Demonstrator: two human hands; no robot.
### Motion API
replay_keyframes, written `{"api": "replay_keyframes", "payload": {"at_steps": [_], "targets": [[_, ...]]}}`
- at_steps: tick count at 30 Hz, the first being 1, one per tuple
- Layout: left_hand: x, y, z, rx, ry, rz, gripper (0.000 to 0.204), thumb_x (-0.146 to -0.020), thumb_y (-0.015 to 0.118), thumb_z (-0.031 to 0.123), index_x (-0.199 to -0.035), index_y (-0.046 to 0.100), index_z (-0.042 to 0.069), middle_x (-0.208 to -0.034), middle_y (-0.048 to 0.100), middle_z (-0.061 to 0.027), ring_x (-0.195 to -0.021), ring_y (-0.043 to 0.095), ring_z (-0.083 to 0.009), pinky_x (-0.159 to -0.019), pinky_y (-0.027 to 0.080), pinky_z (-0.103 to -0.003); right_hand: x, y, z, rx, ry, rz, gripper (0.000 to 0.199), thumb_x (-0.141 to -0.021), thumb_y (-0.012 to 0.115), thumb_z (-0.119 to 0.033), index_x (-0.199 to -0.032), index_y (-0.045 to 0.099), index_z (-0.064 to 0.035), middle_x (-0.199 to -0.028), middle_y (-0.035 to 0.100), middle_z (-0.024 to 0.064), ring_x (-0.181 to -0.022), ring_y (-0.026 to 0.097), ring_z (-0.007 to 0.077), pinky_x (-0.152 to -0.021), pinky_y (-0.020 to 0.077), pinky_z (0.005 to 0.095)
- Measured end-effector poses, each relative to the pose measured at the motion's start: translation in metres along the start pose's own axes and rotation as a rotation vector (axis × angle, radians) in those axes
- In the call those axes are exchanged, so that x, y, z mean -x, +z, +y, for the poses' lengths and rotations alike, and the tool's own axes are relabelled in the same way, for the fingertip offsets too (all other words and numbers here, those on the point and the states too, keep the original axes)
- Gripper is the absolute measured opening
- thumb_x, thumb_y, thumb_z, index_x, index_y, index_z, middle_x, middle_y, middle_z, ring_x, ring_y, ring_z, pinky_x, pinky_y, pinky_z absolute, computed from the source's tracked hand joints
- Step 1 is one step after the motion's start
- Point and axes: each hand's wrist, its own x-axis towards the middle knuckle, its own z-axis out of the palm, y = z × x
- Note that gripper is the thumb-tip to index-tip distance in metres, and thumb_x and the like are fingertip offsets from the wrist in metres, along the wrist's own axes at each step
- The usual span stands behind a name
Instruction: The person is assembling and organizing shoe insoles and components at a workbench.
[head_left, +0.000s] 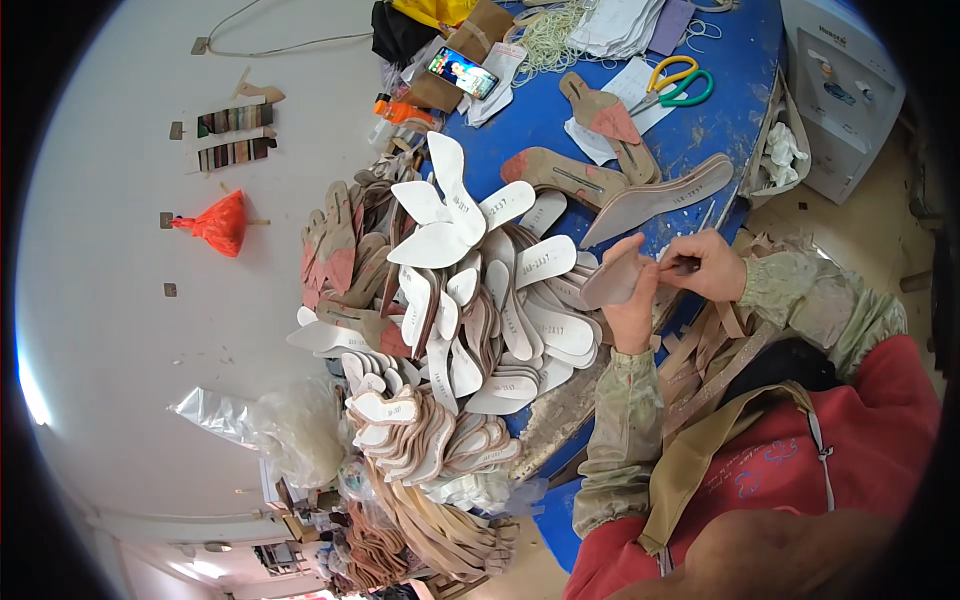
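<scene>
The left hand (632, 305) holds a tan insole (612, 281). Its fingers are wrapped tight around the insole, with the thumb on top. The insole sits up in the air, just over the edge of the blue table (540, 115), right in front of the person.

The right hand (708, 264) is just beside the left hand. Its fingers are pinched together on a thin dark tool (680, 267). The tip of the tool touches the insole. I cannot tell what kind of tool it is.

To the left of the hands there is a big pile of insoles (470, 300). Many are white on top and some are tan or brown. They fan out and lie over each other. More stacks (430, 440) lie lower down, close to a clear plastic bag (280, 425).

Further back on the table lie a few single insoles with red patches (615, 122). Scissors (680, 82) with yellow and green handles lie near them. A phone (462, 72) with a lit screen rests at the far side. An orange bag (218, 224) hangs on the white wall. Tan strips (715, 350) hang near the person's right sleeve.
</scene>
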Motion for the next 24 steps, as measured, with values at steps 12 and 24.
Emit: {"api": "replay_keyframes", "payload": {"at_steps": [12, 24], "targets": [[0.034, -0.003, 0.021, 0.616, -0.236, 0.216, 0.018, -0.096, 0.053, 0.023, -0.092, 0.059, 0.007, -0.089, 0.064, -0.0077, -0.089, 0.060, -0.0218, -0.092, 0.044, -0.037, 0.020, -0.035, -0.005, -0.331, 0.198, -0.208, 0.006, -0.076, 0.070, -0.003, -0.073, 0.065, -0.0031, -0.064, 0.060, 0.0016, -0.053, 0.048, 0.0075, -0.051, 0.0391, 0.0197], [0.081, 0.000, 0.074, 0.879, 0.046, 0.469, 0.021, -0.096, 0.053, 0.028, -0.093, 0.058, 0.008, -0.093, 0.063, -0.0091, -0.093, 0.060, -0.0246, -0.093, 0.044, -0.039, 0.072, 0.052, -0.078, -0.464, 0.419, 0.088, 0.005, -0.078, 0.066, -0.006, -0.075, 0.068, -0.0022, -0.063, 0.057, -0.0005, -0.053, 0.046, 0.0067, -0.050, 0.0374, 0.0194]]}}
